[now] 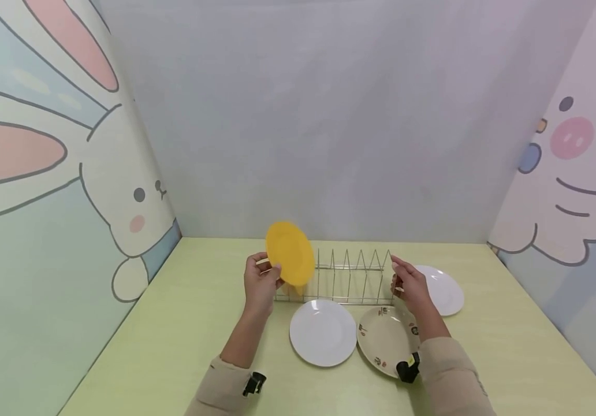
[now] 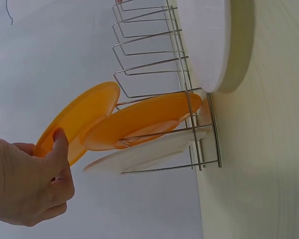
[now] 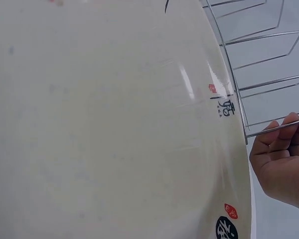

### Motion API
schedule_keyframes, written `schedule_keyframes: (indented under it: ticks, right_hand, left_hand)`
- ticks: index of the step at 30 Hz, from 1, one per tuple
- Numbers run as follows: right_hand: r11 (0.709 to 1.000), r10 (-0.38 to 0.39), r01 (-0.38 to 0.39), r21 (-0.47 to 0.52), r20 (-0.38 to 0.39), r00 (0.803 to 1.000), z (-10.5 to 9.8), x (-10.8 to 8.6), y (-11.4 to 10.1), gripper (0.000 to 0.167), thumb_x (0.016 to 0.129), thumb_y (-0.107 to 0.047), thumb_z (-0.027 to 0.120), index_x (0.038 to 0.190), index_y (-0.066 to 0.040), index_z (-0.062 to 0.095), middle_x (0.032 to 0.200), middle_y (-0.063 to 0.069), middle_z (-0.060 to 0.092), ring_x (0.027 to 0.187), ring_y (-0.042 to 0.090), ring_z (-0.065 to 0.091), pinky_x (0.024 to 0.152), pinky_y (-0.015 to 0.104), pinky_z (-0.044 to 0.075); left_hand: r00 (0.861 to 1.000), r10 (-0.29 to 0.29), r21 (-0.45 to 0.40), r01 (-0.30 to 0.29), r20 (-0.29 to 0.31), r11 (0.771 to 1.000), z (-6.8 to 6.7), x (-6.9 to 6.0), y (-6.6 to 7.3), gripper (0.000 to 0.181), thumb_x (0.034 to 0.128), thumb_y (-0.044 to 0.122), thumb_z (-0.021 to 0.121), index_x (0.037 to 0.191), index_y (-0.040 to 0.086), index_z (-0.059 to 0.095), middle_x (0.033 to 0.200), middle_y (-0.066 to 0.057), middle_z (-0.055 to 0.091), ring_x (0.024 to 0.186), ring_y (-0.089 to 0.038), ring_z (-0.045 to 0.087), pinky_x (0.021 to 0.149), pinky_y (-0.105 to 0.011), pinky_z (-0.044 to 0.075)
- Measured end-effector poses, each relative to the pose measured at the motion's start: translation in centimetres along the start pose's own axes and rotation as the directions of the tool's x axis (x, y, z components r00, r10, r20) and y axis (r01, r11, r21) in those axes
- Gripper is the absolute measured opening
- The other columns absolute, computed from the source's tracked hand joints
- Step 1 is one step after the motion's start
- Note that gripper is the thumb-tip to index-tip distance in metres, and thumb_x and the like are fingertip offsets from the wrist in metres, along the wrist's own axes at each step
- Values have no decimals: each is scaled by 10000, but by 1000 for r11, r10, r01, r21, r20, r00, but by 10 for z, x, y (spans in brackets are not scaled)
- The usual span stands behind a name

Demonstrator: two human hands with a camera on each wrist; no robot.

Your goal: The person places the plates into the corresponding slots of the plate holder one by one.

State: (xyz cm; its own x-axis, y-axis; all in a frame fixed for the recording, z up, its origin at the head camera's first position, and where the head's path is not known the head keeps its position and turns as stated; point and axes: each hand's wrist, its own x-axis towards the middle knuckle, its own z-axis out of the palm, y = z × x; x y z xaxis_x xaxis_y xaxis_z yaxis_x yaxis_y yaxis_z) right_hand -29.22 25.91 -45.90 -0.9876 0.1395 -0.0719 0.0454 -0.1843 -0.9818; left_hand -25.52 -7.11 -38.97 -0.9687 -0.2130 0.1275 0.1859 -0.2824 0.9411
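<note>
Left hand [image 1: 261, 283] pinches the tilted yellow plate [image 1: 290, 251] over the wire rack [image 1: 350, 267], right hand [image 1: 410, 284] gripping that rack's end, presumably to steady it!

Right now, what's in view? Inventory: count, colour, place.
Flat tabletop: 1, pale yellow-green, foreground.
Metal wire rack: 1, silver, mid-tabletop.
Round yellow plates: 2, yellow-orange, one held, one racked.
Round pale plate: 1, off-white, rack's left end.
Round white plates: 2, white, one before the rack, one right of it.
Round patterned plate: 1, cream, right of front white plate.
Plain backdrop: 1, grey, behind tabletop.
Cartoon panels: 2, pastel, left and right sides.
Wrist cameras: 2, black, one per wrist.
Sleeves: 2, beige, on both arms.
Left hand: 1, bare, gripping a yellow plate.
Right hand: 1, bare, holding the rack's right end.
</note>
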Motion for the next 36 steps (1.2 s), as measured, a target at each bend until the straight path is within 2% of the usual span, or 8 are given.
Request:
schedule_keyframes:
  ticks: [6, 13, 22, 30, 36]
  right_hand:
    - [1000, 1, -1, 2, 2, 1000, 1, 1, 2, 488, 960, -301, 518, 1395, -101, 423, 676, -16, 486, 593, 115, 493, 587, 266, 446]
    - [1000, 13, -12, -11, 10, 1000, 1, 0, 4, 492, 965, -304, 507, 1405, -105, 411, 696, -5, 475, 608, 120, 488, 599, 274, 448]
    - [1000, 9, -8, -16, 4, 1000, 1, 1, 3, 492, 964, -314, 503, 1404, -114, 413, 699, -8, 470, 608, 117, 491, 597, 266, 448]
    - [1000, 16, -16, -9, -11, 1000, 1, 1, 2, 465, 966, -305, 503, 1391, -130, 437, 702, -4, 472, 613, 118, 489, 600, 266, 449]
    - [1000, 17, -17, -7, -12, 1000, 1, 1, 1, 419, 966, -291, 508, 1359, -148, 482, 692, -10, 480, 609, 116, 494, 601, 270, 451]
  left_hand:
    - [1000, -19, 61, 18, 14, 998, 4, -1, -6, 345, 877, -58, 566, 1185, -2, 420, 1037, -196, 485, 872, -317, 573, 680, -364, 525]
    - [999, -14, 78, 11, 33, 997, 8, -2, -12, 322, 865, -90, 561, 1159, -18, 453, 1022, -197, 490, 862, -307, 571, 707, -437, 528]
    - [999, -8, 165, 1, 39, 986, 14, -1, -20, 295, 853, -77, 593, 1128, -1, 520, 989, -176, 518, 825, -288, 586, 624, -345, 533]
    - [999, -8, 210, -2, 48, 978, 19, -1, -24, 300, 826, -94, 612, 1106, -7, 549, 966, -170, 527, 779, -229, 570, 617, -367, 541]
    - [997, -16, 249, -2, 70, 968, 19, 0, -30, 292, 805, -94, 641, 1080, -24, 570, 960, -208, 544, 726, -210, 569, 557, -319, 527]
